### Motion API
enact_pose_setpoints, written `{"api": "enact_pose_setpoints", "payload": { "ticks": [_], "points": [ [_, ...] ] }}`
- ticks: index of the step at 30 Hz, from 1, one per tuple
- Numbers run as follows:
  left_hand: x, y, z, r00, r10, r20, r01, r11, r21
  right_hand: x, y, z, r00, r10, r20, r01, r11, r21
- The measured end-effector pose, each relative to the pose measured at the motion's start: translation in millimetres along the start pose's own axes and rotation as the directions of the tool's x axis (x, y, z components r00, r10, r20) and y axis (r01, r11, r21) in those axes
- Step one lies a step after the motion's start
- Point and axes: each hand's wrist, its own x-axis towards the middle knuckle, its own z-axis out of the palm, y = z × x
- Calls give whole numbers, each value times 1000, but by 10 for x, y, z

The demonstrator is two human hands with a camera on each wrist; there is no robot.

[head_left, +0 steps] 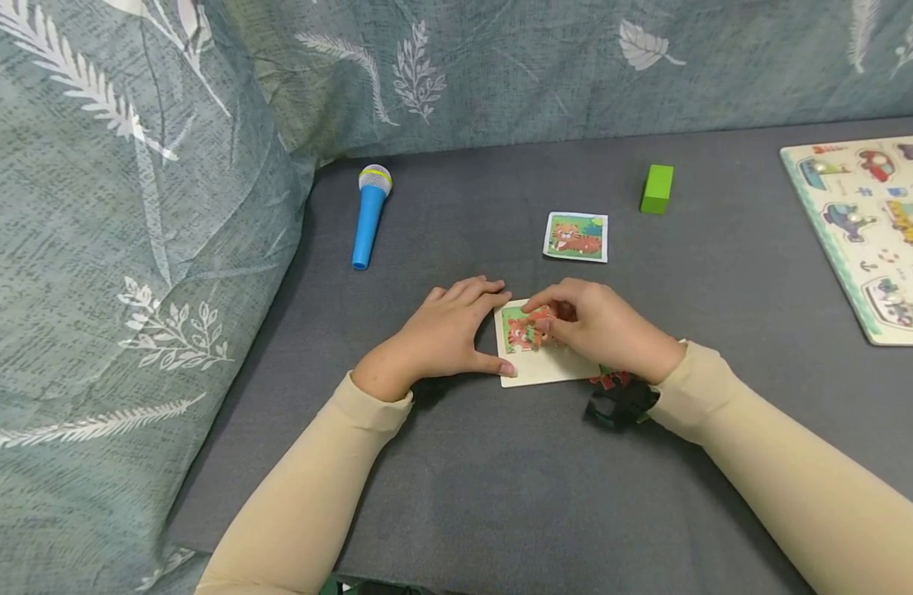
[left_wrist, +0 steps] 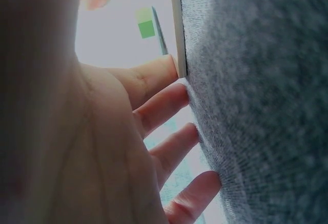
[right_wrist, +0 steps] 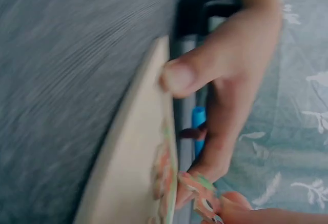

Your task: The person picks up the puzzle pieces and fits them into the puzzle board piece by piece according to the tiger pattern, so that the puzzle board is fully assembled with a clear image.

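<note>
A pale puzzle board (head_left: pixel 545 368) with a partly filled tiger picture lies on the dark cloth between both hands. My left hand (head_left: pixel 452 326) rests at its left side, thumb on the lower corner and index finger at the upper one. In the left wrist view the other fingers (left_wrist: pixel 177 149) are spread and touch the cloth. My right hand (head_left: pixel 601 326) pinches a small orange-and-green jigsaw piece (right_wrist: pixel 205 198) just above the picture. Some red loose pieces (head_left: pixel 611 378) lie by the board's lower right corner, partly hidden under the right wrist.
Beyond the board lies a square tiger picture card (head_left: pixel 576 237). A green block (head_left: pixel 657 189) stands to its right and a blue toy microphone (head_left: pixel 370 216) lies at the left. At the far right is a large picture board (head_left: pixel 865 240). Leaf-patterned fabric (head_left: pixel 463 83) borders the table.
</note>
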Motion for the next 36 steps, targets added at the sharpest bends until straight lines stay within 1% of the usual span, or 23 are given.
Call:
{"api": "enact_pose_setpoints", "payload": {
  "ticks": [3, 5, 7, 9, 12, 17, 20, 24, 28, 31, 34, 35, 36],
  "points": [
    [3, 0, 1, 1000, 1, 1, -1, 1000, 2, 11, -23, -31, 996, 93, -3, -93, 991, 95],
    [3, 3, 0, 1000, 1, 3, -1, 1000, 2, 13, -31, -48, 992, 123, -2, -121, 985, 127],
    [3, 7, -3, 1000, 0, 5, 0, 1000, 3, 10, -34, -65, 992, 127, 21, -128, 983, 130],
    [1, 9, -6, 1000, -2, 7, 2, 1000, 2, 7, -40, -77, 992, 120, 45, -124, 986, 111],
    [-2, 12, -10, 1000, -1, 5, 1, 1000, 3, 4, -47, -75, 991, 115, 64, -121, 988, 100],
    [0, 13, -10, 1000, 10, -5, -10, 1000, 7, -6, -46, -31, 995, 97, 12, -97, 992, 81],
    [3, 9, -8, 1000, 11, -7, -11, 1000, 10, -18, -30, -9, 999, 48, -11, -48, 999, -4],
    [11, 3, -3, 1000, 13, -8, -13, 1000, 14, -19, -2, 24, 1000, -12, -19, 11, 996, -87],
    [16, 1, 0, 1000, 13, -5, -13, 1000, 16, -5, 26, 55, 999, -29, -27, 25, 989, -146],
    [12, 1, 0, 1000, 12, -3, -12, 1000, 18, -8, 30, 77, 999, -36, -17, 32, 979, -201],
    [3, -1, 2, 1000, 10, -4, -10, 1000, 17, -26, -5, 89, 996, -93, 9, 92, 957, -274],
    [0, -1, 3, 1000, 9, -4, -9, 1000, 15, -36, -27, 90, 992, -126, 22, 127, 941, -312],
    [-3, -3, 4, 1000, 9, -5, -9, 1000, 12, -49, -50, 90, 986, -162, 41, 166, 919, -359]
  ]
}}
